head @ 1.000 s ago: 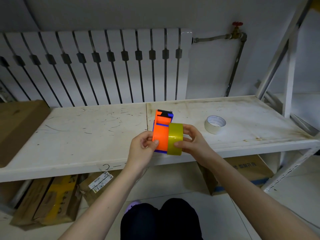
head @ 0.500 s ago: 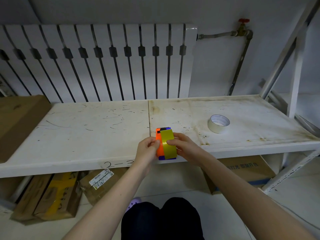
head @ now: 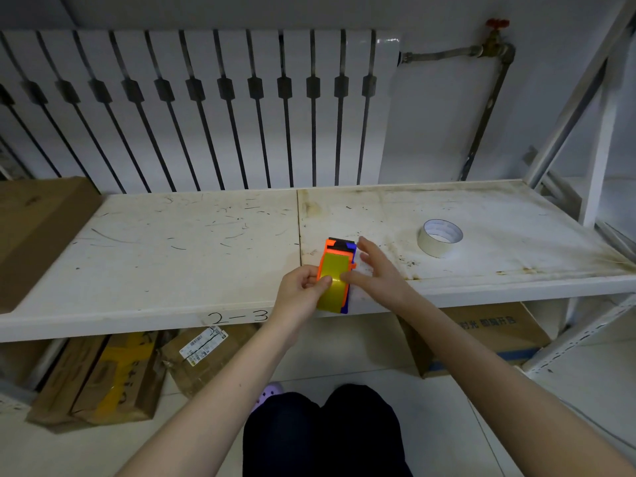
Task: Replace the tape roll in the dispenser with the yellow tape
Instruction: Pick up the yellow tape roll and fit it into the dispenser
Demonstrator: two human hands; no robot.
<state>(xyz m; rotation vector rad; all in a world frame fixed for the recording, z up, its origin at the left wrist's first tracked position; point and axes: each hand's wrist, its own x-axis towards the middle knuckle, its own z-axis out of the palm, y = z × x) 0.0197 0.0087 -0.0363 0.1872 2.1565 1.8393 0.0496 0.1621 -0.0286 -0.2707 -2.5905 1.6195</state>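
Behind the yellow tape (head: 333, 282), dispenser (head: 339, 247) body mostly hidden.

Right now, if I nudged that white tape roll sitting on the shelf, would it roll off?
Probably not: the white tape roll lies flat on its side on the shelf, so a nudge would likely slide it. It looks light, being a hollow ring. Stood on edge, it could roll.
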